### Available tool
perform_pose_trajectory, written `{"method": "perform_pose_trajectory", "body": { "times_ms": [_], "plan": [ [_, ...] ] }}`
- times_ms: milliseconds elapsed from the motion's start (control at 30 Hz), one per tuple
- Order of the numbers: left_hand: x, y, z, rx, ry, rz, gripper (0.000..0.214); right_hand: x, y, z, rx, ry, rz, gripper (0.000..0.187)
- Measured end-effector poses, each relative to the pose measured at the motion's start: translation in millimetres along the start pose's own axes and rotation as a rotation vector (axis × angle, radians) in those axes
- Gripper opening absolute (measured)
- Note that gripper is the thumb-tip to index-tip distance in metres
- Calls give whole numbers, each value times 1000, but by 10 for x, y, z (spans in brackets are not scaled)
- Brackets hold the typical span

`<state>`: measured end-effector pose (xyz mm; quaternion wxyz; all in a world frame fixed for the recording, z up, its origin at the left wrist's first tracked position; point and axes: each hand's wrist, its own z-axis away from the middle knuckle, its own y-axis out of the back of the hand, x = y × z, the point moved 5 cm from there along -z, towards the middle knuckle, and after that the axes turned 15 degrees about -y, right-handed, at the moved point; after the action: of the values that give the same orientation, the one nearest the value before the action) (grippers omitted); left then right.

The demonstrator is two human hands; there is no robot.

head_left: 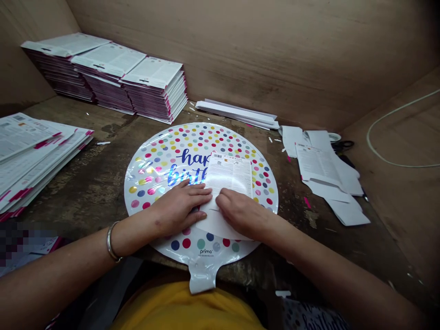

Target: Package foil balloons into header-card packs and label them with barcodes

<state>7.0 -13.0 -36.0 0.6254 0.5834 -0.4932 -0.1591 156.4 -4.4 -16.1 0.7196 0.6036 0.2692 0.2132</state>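
A flat foil balloon (154,188) with coloured dots and blue "happy birthday" lettering lies on the table, its neck pointing toward me. On top of it is a white printed card sleeve (233,174), with a barcode at its upper edge and a plain lower part. My left hand (180,201) lies flat on the balloon, fingers stretched out to the sleeve's left edge. With fingers curled, my right hand (237,208) is closed at the middle of the sleeve. The fingertips and whatever they pinch are partly hidden.
Stacks of printed sleeves (151,73) stand at the back left, and more sleeves (37,156) lie at left. White strips (237,114) rest along the back wall. Crumpled paper (323,169) and black scissors (343,145) are at right; a pale cord (369,137) hangs there.
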Motion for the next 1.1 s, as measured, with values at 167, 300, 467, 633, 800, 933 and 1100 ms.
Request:
{"method": "perform_pose_trajectory", "body": {
  "times_ms": [167, 300, 467, 633, 800, 933, 1100],
  "plan": [
    [-14, -5, 10, -21, 6, 7, 44, 481, 231, 339, 91, -242, -370, 10],
    [-18, -7, 2, -12, -11, -11, 44, 358, 186, 213, 131, -184, -405, 24],
    [-27, -19, 5, -3, -8, -6, 44, 74, 83, -82, -16, -31, -453, 13],
    [-36, 11, 44, -24, 19, -28, 43, 557, 165, 802, -549, -192, -728, 12],
    [33, 13, -23, -30, 25, -101, 43, 936, 313, 1560, -5, -608, -357, 20],
    [110, -33, -97, -7, -18, -142, 40, 375, 157, 1125, 275, -444, -258, 43],
    [107, -1, -23, -27, -62, -105, 54, 40, -118, 602, 192, -300, -266, 65]
  ]
}}
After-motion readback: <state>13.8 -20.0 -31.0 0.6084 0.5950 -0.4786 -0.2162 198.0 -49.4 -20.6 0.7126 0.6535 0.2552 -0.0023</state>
